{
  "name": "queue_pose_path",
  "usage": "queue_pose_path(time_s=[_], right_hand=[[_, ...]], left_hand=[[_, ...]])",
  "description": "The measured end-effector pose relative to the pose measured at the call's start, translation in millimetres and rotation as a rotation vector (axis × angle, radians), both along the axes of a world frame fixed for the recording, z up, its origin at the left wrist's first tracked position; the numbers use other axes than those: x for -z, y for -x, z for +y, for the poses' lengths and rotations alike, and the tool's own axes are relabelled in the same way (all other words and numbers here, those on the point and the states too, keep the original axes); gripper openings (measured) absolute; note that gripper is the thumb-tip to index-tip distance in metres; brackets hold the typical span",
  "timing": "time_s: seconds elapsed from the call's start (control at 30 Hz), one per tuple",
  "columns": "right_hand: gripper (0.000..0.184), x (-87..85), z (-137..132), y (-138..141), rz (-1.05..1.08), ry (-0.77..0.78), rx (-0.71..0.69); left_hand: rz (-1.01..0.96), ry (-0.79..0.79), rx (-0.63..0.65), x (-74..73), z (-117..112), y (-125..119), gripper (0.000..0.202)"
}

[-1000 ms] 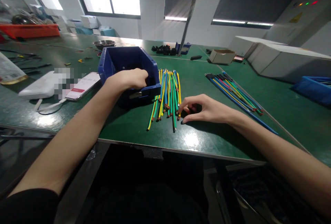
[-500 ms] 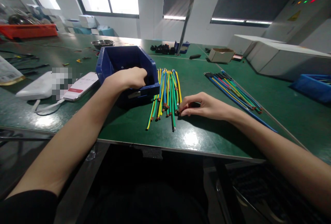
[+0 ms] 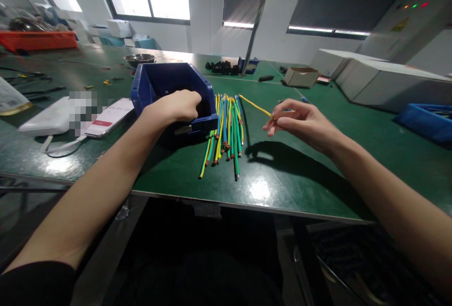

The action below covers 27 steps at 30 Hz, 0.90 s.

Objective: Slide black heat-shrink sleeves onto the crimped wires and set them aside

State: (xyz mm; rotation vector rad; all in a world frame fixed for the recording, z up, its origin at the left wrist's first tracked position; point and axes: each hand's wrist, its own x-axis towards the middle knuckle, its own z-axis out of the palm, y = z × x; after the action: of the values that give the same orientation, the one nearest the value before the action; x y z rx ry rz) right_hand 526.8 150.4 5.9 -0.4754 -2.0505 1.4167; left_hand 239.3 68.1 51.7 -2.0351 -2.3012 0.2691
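My left hand [image 3: 178,105] is curled over the front rim of a blue plastic bin [image 3: 165,84], fingers dipping inside; what they hold, if anything, is hidden. My right hand [image 3: 303,124] is raised above the table and pinches one yellow wire [image 3: 254,106] by its copper end, the wire's far end trailing back toward the pile. A row of yellow, green and blue wires [image 3: 226,129] lies on the green mat between my hands. Behind my right hand a second group of wires [image 3: 298,101] is mostly hidden.
A white device [image 3: 49,117] and a phone [image 3: 111,116] with a cable lie left of the bin. A steel bowl [image 3: 140,59], a cardboard box [image 3: 302,76], white boxes [image 3: 388,82] and a blue tray [image 3: 423,120] sit farther back and right. The table edge [image 3: 247,205] runs close in front.
My right hand has pinched a yellow wire out of the pile and lifted it up and to the right. My left hand has stayed on the bin rim.
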Motion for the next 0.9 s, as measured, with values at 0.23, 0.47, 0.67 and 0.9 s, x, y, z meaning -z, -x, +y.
queue_pose_path(time_s=[0.23,0.47,0.67,0.9], right_hand=[[0.021,1.5,6.5,-3.7,0.128,0.076,0.094],[0.034,-8.0,1.0,-5.8,0.031,0.074,0.286],[0.028,-11.0,6.1,-9.0,-0.040,0.143,0.317],[0.019,-4.5,22.0,-16.6,-0.170,0.178,0.303]], left_hand=[[0.073,0.024,-0.002,-0.4,0.1,-0.5,0.051],[0.049,-0.005,-0.004,-0.6,-1.8,-1.1,0.051],[0.085,-0.089,-0.022,-0.8,-9.3,-8.7,0.049],[0.020,-0.321,-0.125,-2.3,-19.9,-18.9,0.050]])
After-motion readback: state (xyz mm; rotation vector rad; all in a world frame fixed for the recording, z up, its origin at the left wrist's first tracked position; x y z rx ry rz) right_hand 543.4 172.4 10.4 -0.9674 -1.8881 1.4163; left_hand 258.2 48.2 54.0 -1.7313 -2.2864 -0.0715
